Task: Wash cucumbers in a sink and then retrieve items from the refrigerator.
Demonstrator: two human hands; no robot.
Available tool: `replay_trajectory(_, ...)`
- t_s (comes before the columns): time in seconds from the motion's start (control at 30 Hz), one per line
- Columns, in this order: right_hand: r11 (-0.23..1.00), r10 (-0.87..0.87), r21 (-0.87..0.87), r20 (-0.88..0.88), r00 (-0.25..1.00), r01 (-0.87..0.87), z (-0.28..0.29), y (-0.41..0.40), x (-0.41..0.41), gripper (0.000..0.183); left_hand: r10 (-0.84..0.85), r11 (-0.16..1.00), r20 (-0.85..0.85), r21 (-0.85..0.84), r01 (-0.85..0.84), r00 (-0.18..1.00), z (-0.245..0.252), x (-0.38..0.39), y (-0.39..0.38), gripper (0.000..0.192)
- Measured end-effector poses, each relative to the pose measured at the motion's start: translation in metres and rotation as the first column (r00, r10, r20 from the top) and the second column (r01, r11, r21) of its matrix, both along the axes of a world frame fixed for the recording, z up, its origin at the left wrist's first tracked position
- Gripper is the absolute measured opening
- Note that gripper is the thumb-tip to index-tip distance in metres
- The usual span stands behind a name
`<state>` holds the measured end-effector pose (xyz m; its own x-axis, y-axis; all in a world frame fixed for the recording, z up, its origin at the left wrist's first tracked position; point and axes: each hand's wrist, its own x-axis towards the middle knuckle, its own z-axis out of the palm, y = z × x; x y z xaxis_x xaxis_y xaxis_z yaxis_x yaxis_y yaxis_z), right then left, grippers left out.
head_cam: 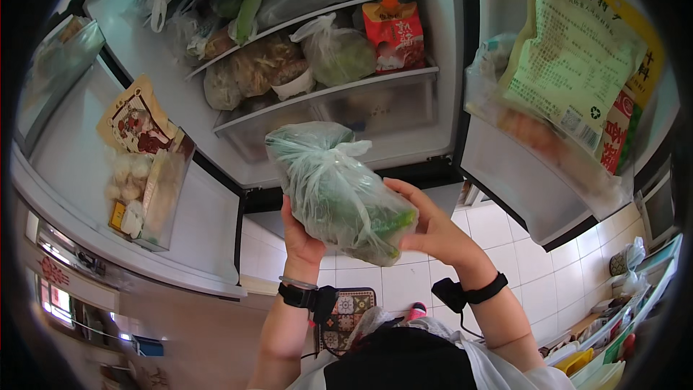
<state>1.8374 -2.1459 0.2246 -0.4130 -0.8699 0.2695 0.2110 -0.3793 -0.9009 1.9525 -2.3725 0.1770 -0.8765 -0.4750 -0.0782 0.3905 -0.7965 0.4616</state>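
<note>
Both my hands hold a knotted translucent plastic bag (335, 189) of green vegetables in front of the open refrigerator. My left hand (300, 238) supports the bag's lower left side, its fingers partly hidden beneath. My right hand (433, 227) grips the right end, where green stalks show through the plastic. Beyond the bag, the lower shelf (335, 92) carries a tied bag of green produce (340, 54), a red spouted pouch (394, 32) and a bag of brownish food (260, 67). Just under that shelf sits a translucent drawer (373, 111).
The left door bin (168, 200) holds garlic bulbs (130, 173) and a tan food packet (142, 119). Large printed packets (579, 59) stand in the right door bin (487, 103). Below are a tiled floor (503, 244), a patterned mat (346, 309) and a cluttered rack (612, 330) at right.
</note>
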Motion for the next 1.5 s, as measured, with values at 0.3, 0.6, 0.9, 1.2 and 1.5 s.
replay_trajectory(0.3, 0.996, 0.056, 0.071, 0.076, 0.996, -0.061, -0.009, -0.007, -0.021, 0.081, 0.048, 0.998, -0.005, -0.049, -0.048, 0.999, 0.018, 0.002, 0.01, 0.06)
replay_trajectory(0.6, 0.99, 0.131, 0.046, 0.038, 0.991, -0.133, -0.021, -0.035, -0.036, 0.078, 0.028, 0.996, -0.083, -0.082, -0.035, 0.996, 0.025, 0.002, -0.01, 0.061)
replay_trajectory(0.9, 0.993, -0.069, -0.083, 0.155, 0.985, 0.083, 0.01, -0.07, -0.047, 0.099, 0.043, 0.987, -0.231, -0.144, -0.077, 0.972, 0.089, -0.049, -0.042, 0.055)
replay_trajectory(1.2, 0.888, -0.296, -0.336, 0.106, 0.949, 0.314, 0.088, -0.154, -0.099, 0.063, -0.017, 0.929, -0.316, -0.355, -0.102, 0.949, 0.191, -0.116, -0.102, 0.055)
replay_trajectory(1.5, 0.819, -0.363, -0.468, 0.027, 0.931, 0.333, 0.175, -0.234, -0.146, 0.053, -0.125, 0.825, -0.45, -0.543, -0.159, 0.884, 0.289, -0.198, -0.193, 0.052)
